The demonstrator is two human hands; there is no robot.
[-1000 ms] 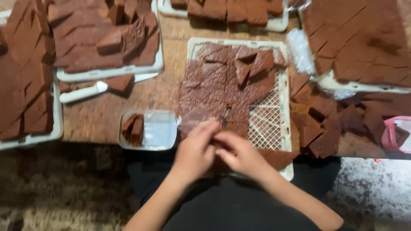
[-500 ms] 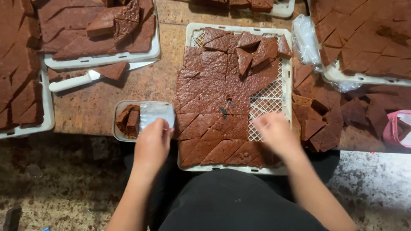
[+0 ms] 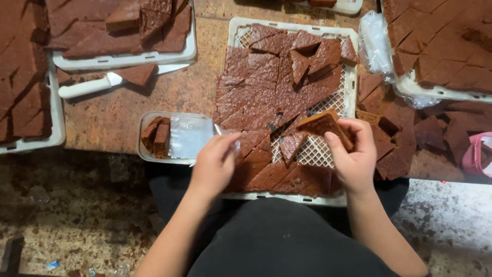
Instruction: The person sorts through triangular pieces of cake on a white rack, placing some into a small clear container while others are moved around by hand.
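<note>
Rust-stained table [image 3: 118, 110] | right hand [image 3: 353, 154] grips brown cake slice [image 3: 323, 124] | left hand [image 3: 215, 164] pinches clear container [image 3: 177, 136] edge

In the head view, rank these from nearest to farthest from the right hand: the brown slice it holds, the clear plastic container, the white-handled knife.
1. Brown slice: gripped in the right hand, over the white lattice tray.
2. Clear plastic container: to the left, past the tray's near left corner, by the left hand.
3. White-handled knife: far upper left, beside a tray of slices.
</note>
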